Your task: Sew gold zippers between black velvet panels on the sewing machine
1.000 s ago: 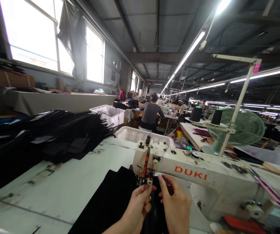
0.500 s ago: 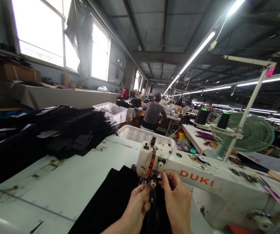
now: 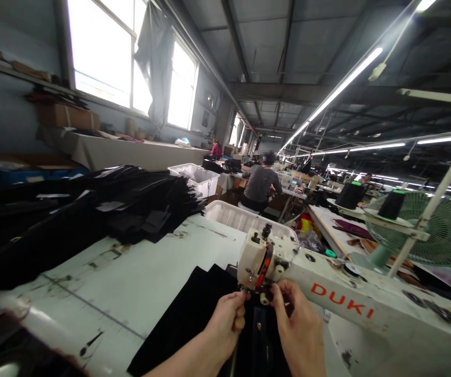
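Note:
A cream sewing machine with orange lettering stands in front of me, its needle end toward the middle of the view. My left hand is pinched closed just left of the presser area, under the machine head. On the other side, my right hand has thumb and bent fingers together beside a small pale knob. Whatever either pinch holds is too small or hidden to make out. Black fabric lies under the head and below both hands, with a small metallic piece showing between them.
A large heap of black cut pieces covers the table's left side. White plastic bins stand beyond the table. Black thread cones and a green fan are at right. Another person sits farther off, facing away.
My view has turned left, so the scene sits farther right. My left fingertips have shifted a little left from the knob; my right hand stays close beside it.

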`<state>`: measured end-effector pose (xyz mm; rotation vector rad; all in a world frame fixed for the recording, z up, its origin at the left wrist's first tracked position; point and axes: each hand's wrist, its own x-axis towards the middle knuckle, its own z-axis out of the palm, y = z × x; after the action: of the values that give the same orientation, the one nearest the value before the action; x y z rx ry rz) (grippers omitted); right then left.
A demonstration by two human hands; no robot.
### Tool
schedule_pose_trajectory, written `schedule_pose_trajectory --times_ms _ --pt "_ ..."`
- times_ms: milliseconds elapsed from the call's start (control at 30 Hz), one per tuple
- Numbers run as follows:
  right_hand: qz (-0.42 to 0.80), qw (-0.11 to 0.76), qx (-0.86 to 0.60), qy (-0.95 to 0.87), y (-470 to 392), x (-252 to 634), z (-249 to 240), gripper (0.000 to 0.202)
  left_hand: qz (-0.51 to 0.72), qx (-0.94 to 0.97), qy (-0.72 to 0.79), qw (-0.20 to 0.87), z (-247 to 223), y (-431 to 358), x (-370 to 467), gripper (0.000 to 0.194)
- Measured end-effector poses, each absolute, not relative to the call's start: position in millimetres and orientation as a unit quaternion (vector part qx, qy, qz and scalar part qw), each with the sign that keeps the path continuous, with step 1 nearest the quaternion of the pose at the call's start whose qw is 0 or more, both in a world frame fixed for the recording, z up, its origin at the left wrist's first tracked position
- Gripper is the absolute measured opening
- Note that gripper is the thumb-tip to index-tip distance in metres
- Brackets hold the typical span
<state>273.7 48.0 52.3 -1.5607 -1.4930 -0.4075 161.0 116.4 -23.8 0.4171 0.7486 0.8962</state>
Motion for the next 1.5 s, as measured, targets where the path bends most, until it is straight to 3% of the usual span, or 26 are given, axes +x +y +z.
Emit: schedule_pose_trajectory --times_ms 333,467,600,667,833,900,1000,1133,1500 --pt "-0.091 0.473 -0.675 -0.558 43.4 270.8 53.0 0.045 0.436 0.199 0.322 0.817 12.2 108.6 134.7 0.027" --pt "-0.043 0.484 -0.672 -0.559 38.7 274.4 59.3 0.045 0.500 0.247 0.282 0.781 32.9 92.3 121.3 0.056" --pt "-0.073 0.488 -0.686 -0.534 30.2 275.7 60.1 0.040 0.517 0.296 0.270 0.756 49.3 79.1 115.4 0.056" --pt "-0.071 0.488 -0.675 -0.549 26.7 272.3 57.7 0.036 0.522 0.359 0.280 0.721 53.6 71.2 115.7 0.051" --pt "0.113 0.462 -0.575 -0.666 25.6 261.5 55.0 0.029 0.564 0.589 0.270 0.511 47.4 50.7 118.6 0.031" --pt "0.134 0.484 -0.558 -0.660 27.2 261.0 57.6 0.032 0.568 0.638 0.251 0.456 40.0 46.9 119.5 0.028" --pt "0.137 0.540 -0.557 -0.616 31.7 263.3 62.9 0.045 0.557 0.629 0.255 0.479 30.3 50.7 121.1 0.035" --pt "0.164 0.559 -0.552 -0.597 41.0 264.1 68.3 0.047 0.519 0.596 0.270 0.550 25.2 67.0 124.1 0.039" --pt "0.067 0.540 -0.608 -0.578 33.7 252.5 78.6 0.057 0.507 0.655 0.270 0.490 16.7 69.7 139.2 0.040"
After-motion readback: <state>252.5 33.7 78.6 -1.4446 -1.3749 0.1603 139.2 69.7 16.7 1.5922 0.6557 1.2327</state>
